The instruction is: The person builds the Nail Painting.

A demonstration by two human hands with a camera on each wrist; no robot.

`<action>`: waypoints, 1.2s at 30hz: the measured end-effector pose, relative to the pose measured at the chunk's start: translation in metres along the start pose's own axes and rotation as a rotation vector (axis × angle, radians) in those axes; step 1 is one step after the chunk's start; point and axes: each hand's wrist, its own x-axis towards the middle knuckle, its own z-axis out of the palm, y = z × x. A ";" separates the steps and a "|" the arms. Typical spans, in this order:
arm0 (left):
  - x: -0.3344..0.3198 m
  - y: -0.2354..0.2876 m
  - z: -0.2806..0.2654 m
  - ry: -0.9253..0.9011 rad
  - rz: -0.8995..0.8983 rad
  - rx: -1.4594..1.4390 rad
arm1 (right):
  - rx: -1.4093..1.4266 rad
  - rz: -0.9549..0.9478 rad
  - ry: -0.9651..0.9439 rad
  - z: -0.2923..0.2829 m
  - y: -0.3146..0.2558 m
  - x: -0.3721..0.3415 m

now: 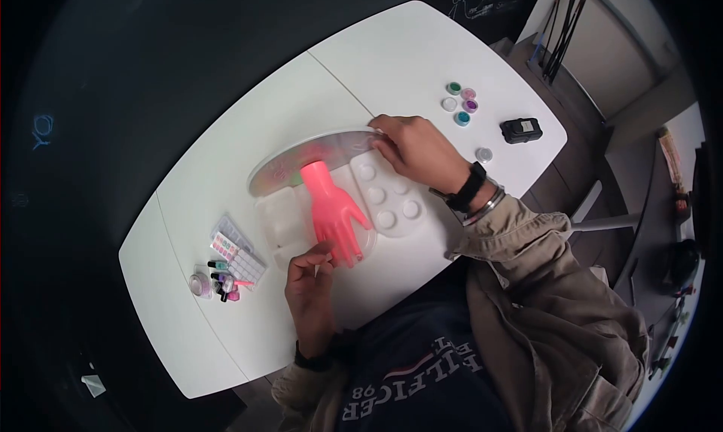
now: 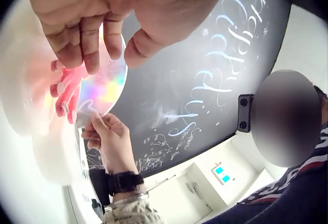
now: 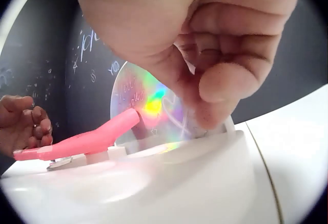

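A pink model hand (image 1: 332, 210) lies palm-down on a white moulded tray (image 1: 292, 219). Behind its wrist end stands a rounded, rainbow-sheened panel (image 3: 146, 93) with writing and a heart outline on it. My right hand (image 1: 415, 152) pinches the panel's edge at its right end, thumb and fingertips together in the right wrist view. My left hand (image 1: 309, 285) is beside the pink fingertips, its fingers loosely bent and nothing held. In the left wrist view, the fingers of my left hand (image 2: 97, 24) hang relaxed with the thumb apart, overlapping the pink model hand (image 2: 69, 93).
The tray's right part has several round wells (image 1: 386, 219). Nail polish bottles (image 1: 226, 283), a sheet of nail tips (image 1: 246, 269) and a round jar (image 1: 199, 283) sit at left. Several small colored pots (image 1: 469, 106) and a black case (image 1: 521, 130) are at far right.
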 end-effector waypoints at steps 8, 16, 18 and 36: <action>-0.005 0.007 -0.012 0.101 0.061 -0.018 | -0.030 0.136 0.138 -0.021 0.034 -0.021; 0.002 0.007 -0.075 0.501 0.287 -0.149 | -0.556 0.276 -0.016 -0.075 0.121 -0.053; 0.004 0.002 -0.089 0.501 0.298 -0.194 | -0.614 0.258 -0.097 -0.071 0.142 -0.063; 0.014 -0.039 -0.091 0.587 0.223 -0.362 | -0.459 0.398 -0.087 -0.072 0.157 -0.056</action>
